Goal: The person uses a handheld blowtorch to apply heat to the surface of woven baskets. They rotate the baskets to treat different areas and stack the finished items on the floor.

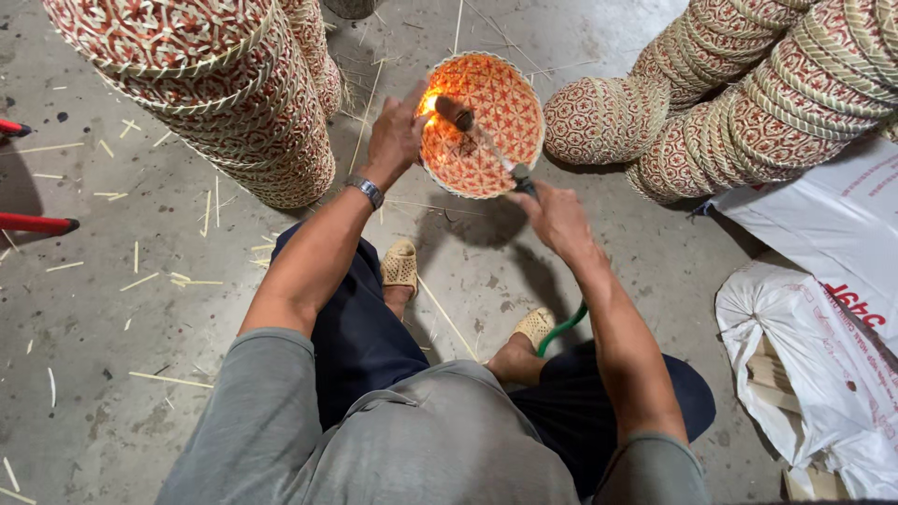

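My left hand [396,134] grips the left rim of a round woven basket [496,93] with a red and cream pattern, tilted so its inside faces me. My right hand [556,213] holds a gas torch [482,140] by its handle below the basket. The torch nozzle points up and left into the basket, and a bright flame glows at the rim beside my left thumb. A green hose [561,329] runs down from the torch past my right foot. A metal watch [366,190] sits on my left wrist.
A tall stack of the same woven baskets [234,103] stands at the upper left. More stacks [748,103] lie on their sides at the upper right. White plastic sacks [823,355] sit at the right. Bamboo slivers litter the concrete floor [112,309]. Red bars [37,224] poke in from the left.
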